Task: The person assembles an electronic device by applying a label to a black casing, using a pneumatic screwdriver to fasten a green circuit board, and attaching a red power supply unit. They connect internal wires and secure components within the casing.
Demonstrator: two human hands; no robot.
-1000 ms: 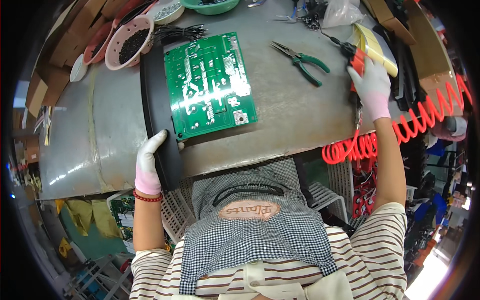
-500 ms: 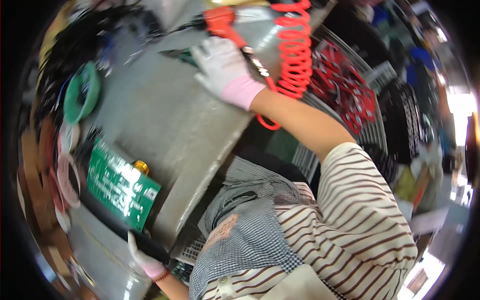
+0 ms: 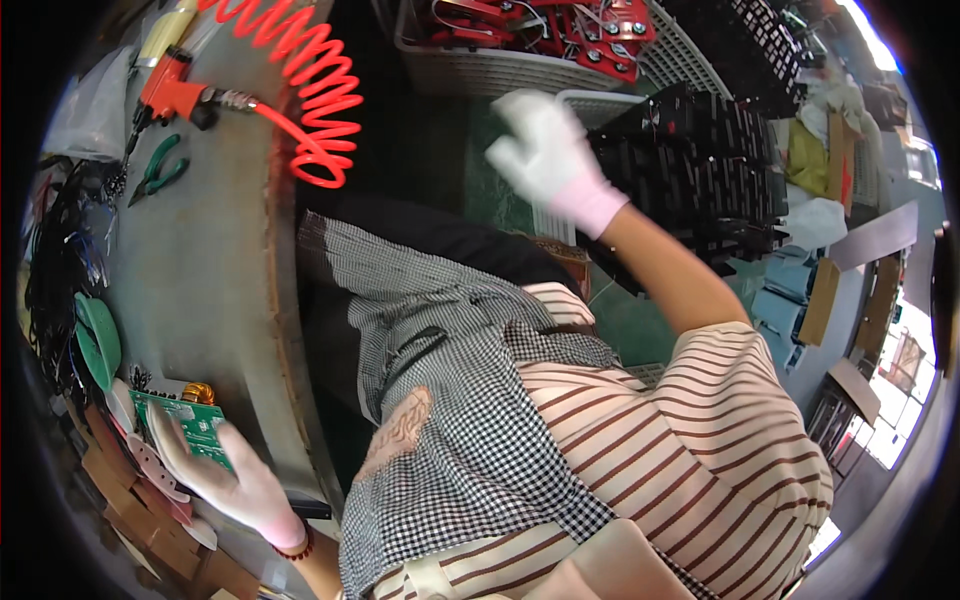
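Observation:
My left hand (image 3: 220, 472), in a white glove with a pink cuff, rests over a green circuit board (image 3: 206, 432) at the lower left of the workbench. Its fingers are stretched out and the thumb stands apart; part of the board is hidden beneath them. A copper-coloured coil (image 3: 198, 392) sits at the board's far edge. My right hand (image 3: 550, 155), gloved alike, is off the bench at the right, above the floor and beside a stack of black parts (image 3: 690, 180). Its thumb is spread from the fingers, with nothing visible in it.
Green-handled pliers (image 3: 158, 172) and a red pistol-shaped air tool (image 3: 175, 95) lie on the metal bench (image 3: 200, 270). A coiled red hose (image 3: 325, 95) hangs over its edge. A green bowl (image 3: 97, 342) and black cables (image 3: 60, 240) line the far side. Red metal parts (image 3: 590, 35) fill a grey crate (image 3: 490, 70).
The view has turned rightward. My right hand has left the pliers, which now lie on the bench, and swung out over the floor. My left hand has moved onto the circuit board.

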